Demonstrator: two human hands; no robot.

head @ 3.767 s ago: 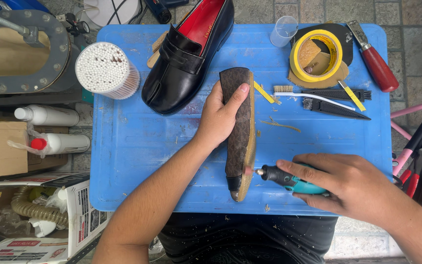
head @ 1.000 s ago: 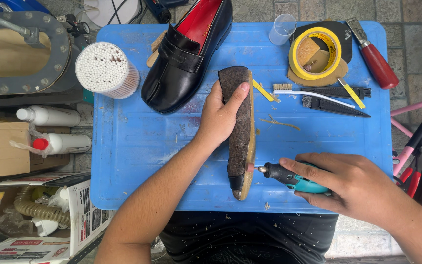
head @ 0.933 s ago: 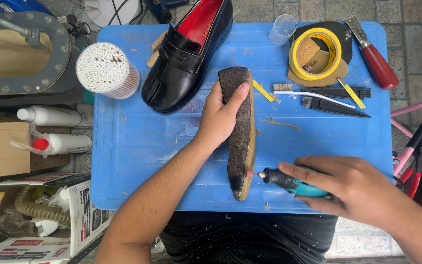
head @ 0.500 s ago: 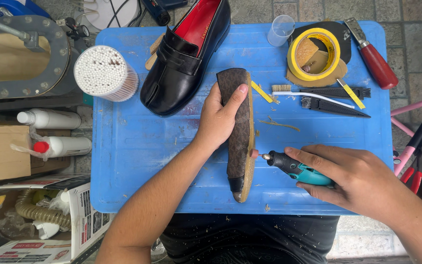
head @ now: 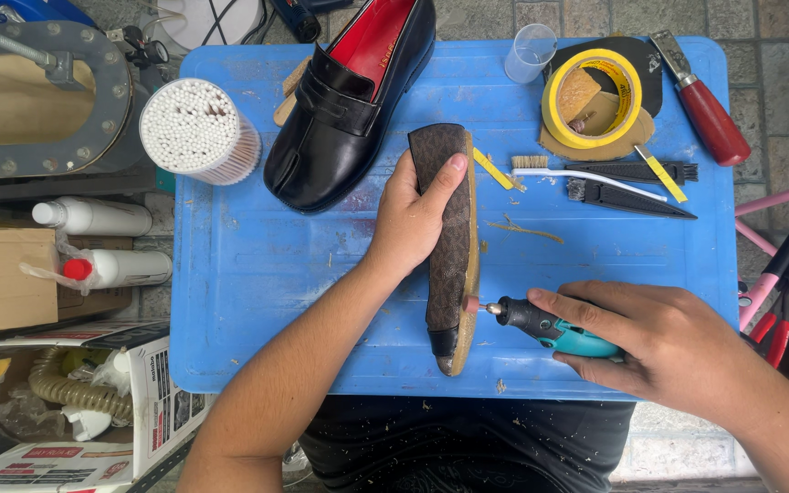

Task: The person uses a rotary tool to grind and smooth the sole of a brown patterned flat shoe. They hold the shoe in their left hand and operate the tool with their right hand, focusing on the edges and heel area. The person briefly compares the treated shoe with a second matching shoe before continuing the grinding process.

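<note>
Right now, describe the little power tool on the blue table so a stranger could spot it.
On the blue plastic table, look near its front edge beside the brown flat shoe standing on edge. The right hand holds a black-and-teal pen-shaped rotary tool there; unlike the brushes behind, it has a small pink grinding tip.

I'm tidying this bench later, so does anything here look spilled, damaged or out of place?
Mostly small mess. Pale shavings and a stringy scrap lie loose on the blue table, beside the brown flat shoe that the left hand steadies. The table shows scuffs and stains. The black loafer overhangs its far edge.
</note>
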